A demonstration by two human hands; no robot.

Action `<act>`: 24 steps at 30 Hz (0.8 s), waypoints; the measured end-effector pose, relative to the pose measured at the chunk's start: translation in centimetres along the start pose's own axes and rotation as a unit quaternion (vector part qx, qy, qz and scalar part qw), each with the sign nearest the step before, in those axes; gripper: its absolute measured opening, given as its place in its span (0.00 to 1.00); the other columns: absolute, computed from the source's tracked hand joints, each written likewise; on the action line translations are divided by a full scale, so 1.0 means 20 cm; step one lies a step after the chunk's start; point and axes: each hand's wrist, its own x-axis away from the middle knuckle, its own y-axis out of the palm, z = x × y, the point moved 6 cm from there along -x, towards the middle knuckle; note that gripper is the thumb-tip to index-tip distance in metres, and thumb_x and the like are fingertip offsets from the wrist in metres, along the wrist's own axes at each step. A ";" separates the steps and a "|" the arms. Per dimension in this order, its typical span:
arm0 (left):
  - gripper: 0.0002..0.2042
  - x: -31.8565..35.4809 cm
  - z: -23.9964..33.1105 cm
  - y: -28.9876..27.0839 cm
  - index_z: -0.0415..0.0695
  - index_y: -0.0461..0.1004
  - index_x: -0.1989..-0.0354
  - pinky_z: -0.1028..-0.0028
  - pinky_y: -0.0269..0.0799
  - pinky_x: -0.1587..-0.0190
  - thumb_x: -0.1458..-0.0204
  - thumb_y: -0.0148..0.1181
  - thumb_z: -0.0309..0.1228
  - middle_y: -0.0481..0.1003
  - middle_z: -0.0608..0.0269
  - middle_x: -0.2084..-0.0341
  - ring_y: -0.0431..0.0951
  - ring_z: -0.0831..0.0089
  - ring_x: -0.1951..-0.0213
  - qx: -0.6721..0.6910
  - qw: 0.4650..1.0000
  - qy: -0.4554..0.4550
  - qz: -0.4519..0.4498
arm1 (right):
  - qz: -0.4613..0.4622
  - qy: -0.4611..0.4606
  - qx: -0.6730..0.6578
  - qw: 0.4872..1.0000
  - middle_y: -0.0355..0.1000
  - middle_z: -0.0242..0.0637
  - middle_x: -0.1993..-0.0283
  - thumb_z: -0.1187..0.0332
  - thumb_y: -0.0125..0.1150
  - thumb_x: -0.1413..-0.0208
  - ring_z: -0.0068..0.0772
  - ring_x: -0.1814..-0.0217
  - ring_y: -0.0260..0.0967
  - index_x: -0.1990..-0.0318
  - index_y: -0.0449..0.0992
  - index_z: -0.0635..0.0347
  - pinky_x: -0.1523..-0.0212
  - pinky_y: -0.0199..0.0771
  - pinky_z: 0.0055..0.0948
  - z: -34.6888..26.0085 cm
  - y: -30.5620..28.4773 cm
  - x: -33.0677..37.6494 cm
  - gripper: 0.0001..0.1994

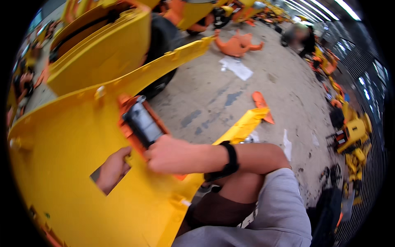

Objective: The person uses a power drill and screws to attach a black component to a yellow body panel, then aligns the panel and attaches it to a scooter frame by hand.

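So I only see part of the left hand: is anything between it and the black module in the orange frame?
Yes. The yellow panel covers the left hand, visible only through a rectangular cutout. The right hand rests directly against the black module and orange frame.

My right hand is bare, with a black band strapped around the wrist, wide and snug. My forearms carry no sleeves. I'm wearing dark brown shorts and a light grey garment beside them. My left hand is bare too, no glove or ring visible.
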 end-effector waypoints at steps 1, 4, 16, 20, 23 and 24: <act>0.18 0.04 0.02 0.03 0.52 0.63 0.81 0.73 0.45 0.86 0.35 0.50 0.39 0.55 0.72 0.93 0.51 0.78 0.92 0.014 1.000 -0.010 0.003 | -0.005 -0.005 0.001 1.000 0.72 0.35 0.71 0.70 0.64 0.61 0.41 0.66 0.77 0.78 0.78 0.59 0.68 0.77 0.35 0.00 0.01 0.01 0.03; 0.18 0.06 0.04 0.07 0.52 0.61 0.80 0.73 0.45 0.84 0.35 0.51 0.39 0.52 0.74 0.93 0.48 0.79 0.90 0.036 0.999 -0.005 -0.024 | 0.002 -0.007 -0.036 0.999 0.70 0.33 0.71 0.70 0.64 0.59 0.38 0.68 0.75 0.74 0.77 0.58 0.67 0.77 0.34 0.02 0.01 0.01 0.04; 0.19 0.07 0.03 0.08 0.51 0.61 0.80 0.73 0.44 0.83 0.34 0.50 0.38 0.51 0.74 0.93 0.47 0.79 0.90 0.050 0.998 -0.015 -0.023 | 0.021 0.013 -0.072 0.997 0.73 0.34 0.72 0.71 0.63 0.56 0.40 0.67 0.76 0.72 0.74 0.58 0.68 0.76 0.36 0.06 0.02 0.01 0.04; 0.20 0.06 0.04 0.07 0.51 0.61 0.81 0.73 0.44 0.84 0.34 0.49 0.39 0.51 0.73 0.93 0.48 0.79 0.90 0.006 1.000 -0.010 -0.012 | -0.031 0.005 -0.058 0.998 0.72 0.35 0.74 0.70 0.64 0.58 0.41 0.69 0.76 0.74 0.74 0.58 0.69 0.76 0.36 0.06 0.01 0.00 0.05; 0.20 0.03 0.02 0.06 0.51 0.61 0.82 0.73 0.45 0.84 0.34 0.48 0.39 0.51 0.73 0.93 0.48 0.79 0.90 -0.001 1.000 0.000 -0.019 | -0.038 0.014 -0.068 0.997 0.72 0.35 0.74 0.70 0.64 0.58 0.41 0.69 0.76 0.74 0.74 0.58 0.69 0.75 0.36 0.07 0.03 0.00 0.05; 0.20 0.03 0.02 0.06 0.51 0.60 0.82 0.73 0.45 0.84 0.34 0.48 0.39 0.51 0.73 0.93 0.48 0.79 0.90 0.008 1.000 -0.001 -0.021 | -0.031 0.024 -0.078 0.996 0.72 0.35 0.73 0.70 0.65 0.58 0.40 0.69 0.76 0.74 0.74 0.58 0.69 0.75 0.36 0.07 0.03 -0.01 0.05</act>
